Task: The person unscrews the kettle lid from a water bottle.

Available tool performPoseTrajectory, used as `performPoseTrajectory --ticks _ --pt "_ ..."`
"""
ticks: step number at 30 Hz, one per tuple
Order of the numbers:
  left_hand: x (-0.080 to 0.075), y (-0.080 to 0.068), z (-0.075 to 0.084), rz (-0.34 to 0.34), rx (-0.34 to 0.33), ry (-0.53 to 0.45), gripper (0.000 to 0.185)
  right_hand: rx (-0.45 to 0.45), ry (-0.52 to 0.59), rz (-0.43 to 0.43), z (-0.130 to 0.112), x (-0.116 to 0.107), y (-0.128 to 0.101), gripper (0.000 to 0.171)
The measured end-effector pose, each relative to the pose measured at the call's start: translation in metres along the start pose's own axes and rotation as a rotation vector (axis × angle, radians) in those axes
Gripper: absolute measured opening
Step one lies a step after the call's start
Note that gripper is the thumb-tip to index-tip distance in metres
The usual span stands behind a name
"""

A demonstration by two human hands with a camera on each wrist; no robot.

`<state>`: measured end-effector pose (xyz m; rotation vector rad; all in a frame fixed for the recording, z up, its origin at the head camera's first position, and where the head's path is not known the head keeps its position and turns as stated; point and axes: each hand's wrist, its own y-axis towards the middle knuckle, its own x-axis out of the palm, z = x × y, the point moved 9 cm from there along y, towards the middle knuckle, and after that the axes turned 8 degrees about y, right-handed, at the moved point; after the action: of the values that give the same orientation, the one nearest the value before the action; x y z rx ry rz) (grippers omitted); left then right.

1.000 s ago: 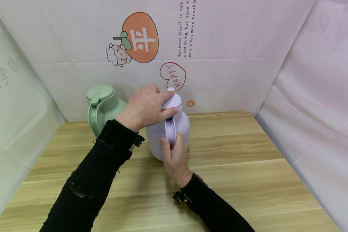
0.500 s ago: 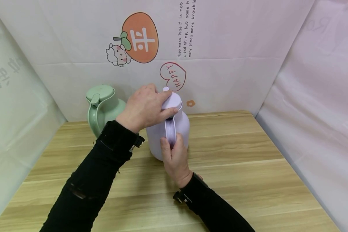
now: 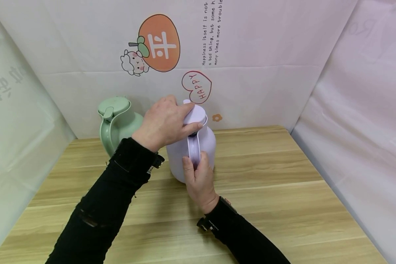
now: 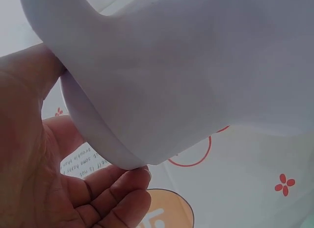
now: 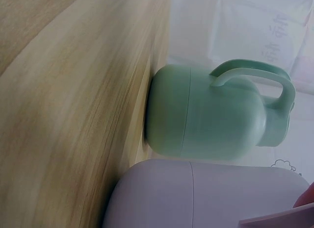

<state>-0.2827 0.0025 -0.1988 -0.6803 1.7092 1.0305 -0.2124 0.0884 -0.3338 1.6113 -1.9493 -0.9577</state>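
So, nearest the camera in the head view, two black sleeves (image 3: 99, 205) come up from the bottom edge over a light wood-grain table (image 3: 283, 205). The right hand (image 3: 199, 179), just below centre of the frame, is wrapped around the handle (image 3: 194, 150) of a lilac jug (image 3: 206, 146), fingers curled round it and thumb on the left side. The jug stands upright on the table, right in the middle of the frame. A little higher, the left hand (image 3: 163, 123) is clamped over the jug's lid (image 3: 195, 114), thumb on the near edge and fingers curled over the far side. The left wrist view shows the same thing from below: fingers (image 4: 115, 189) cupped under the lid's rim (image 4: 103, 144).

Left of centre and a bit further back there's a mint green jug (image 3: 117, 123) with its own lid on, just beside the lilac one; the right wrist view shows them close, can't tell if they touch.

Behind it all is a white backdrop (image 3: 267, 55). It has an orange fruit sticker (image 3: 160, 42) with a little sheep, a red heart reading "HAPPY" (image 3: 197, 87), and small vertical text starting "Happiness itself is not a bad thing, but some..." (image 3: 212, 33), cut off at the top edge.
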Motion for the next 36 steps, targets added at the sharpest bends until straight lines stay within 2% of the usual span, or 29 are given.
performPoseTrajectory --ticks 14,21,25,31,33,36 --pt "0.000 0.000 -0.001 -0.016 -0.025 0.052 0.065 -0.008 -0.004 0.001 0.000 -0.001 0.000 0.052" --pt "0.001 0.002 -0.005 -0.001 -0.014 0.033 0.066 -0.001 0.010 0.000 0.001 -0.001 0.000 0.049" --pt "0.001 0.005 -0.005 0.013 0.043 -0.004 0.066 0.000 0.016 -0.001 0.002 -0.001 0.000 0.048" --pt "0.007 0.008 0.001 -0.029 0.200 -0.101 0.065 0.000 0.022 -0.005 0.002 0.000 0.001 0.047" --pt "0.010 0.008 0.003 -0.058 0.225 -0.129 0.067 0.000 0.023 -0.003 0.001 0.000 0.001 0.048" --pt "0.013 0.010 0.003 -0.086 0.228 -0.148 0.069 0.002 0.017 -0.001 0.001 -0.001 0.001 0.049"
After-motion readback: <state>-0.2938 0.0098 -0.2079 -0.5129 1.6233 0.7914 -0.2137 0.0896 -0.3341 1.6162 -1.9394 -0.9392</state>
